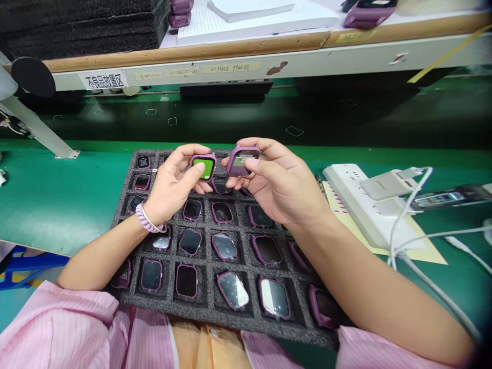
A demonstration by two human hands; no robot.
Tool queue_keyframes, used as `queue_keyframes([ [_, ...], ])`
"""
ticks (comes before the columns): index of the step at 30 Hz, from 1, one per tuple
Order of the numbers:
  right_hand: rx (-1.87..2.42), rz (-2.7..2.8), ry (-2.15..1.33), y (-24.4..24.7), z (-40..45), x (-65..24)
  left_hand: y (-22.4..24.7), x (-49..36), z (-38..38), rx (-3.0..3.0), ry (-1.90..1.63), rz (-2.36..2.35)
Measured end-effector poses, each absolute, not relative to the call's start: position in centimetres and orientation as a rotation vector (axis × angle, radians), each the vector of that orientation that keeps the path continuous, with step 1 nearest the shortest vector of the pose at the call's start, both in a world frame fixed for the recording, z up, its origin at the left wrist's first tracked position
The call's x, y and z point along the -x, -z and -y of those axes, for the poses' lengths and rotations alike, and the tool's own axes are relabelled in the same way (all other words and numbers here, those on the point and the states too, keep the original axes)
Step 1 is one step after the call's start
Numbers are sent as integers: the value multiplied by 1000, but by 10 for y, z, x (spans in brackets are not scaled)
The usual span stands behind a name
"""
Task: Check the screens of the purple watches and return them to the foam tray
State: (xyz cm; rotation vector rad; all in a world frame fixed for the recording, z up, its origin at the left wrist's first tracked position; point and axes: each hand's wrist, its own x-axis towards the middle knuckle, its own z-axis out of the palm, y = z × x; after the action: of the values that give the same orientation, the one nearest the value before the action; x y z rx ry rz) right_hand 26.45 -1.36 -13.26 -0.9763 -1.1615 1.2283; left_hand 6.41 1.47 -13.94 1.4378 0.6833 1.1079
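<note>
A: Watches in both hands, held above the upper middle of the foam tray. Left hand, just left of frame centre, is pinched on a purple watch body with a lit green screen, thumb on its lower edge and fingers curled behind.

B: And the right hand?

A: Closed on a second purple watch body, just right of centre, forefinger laid over the front and thumb beneath. Its screen is partly hidden; I can make out only a pale lit strip.

B: Risks?

A: Going left to right. Left grip looks like fingertips only, on the case edges; a slip would drop the lit watch onto the dark-screened watches seated in the pockets directly below, glass on glass. In the middle, the two held bodies are nearly touching, so a small turn of either wrist could knock the cases together and scuff them.

B: Farther right?

A: Right forearm lies across the lower right of the tray, over the outer pockets. Dragging it could tip a watch out of its seat. The near-row pieces already sit tilted in their pockets, I judge loosely. Right of the tray, white cables run from the power strip towards the lower right; an elbow could catch them.

B: Bracelet on the left wrist?

A: Hangs close above the pockets; it could brush a screen.
</note>
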Motion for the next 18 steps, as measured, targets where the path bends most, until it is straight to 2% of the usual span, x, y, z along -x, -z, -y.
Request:
queue_keyframes([
  [18,946,1138,-1239,131,13,-264,141,-64,-14,-1358,-1063,-627],
])
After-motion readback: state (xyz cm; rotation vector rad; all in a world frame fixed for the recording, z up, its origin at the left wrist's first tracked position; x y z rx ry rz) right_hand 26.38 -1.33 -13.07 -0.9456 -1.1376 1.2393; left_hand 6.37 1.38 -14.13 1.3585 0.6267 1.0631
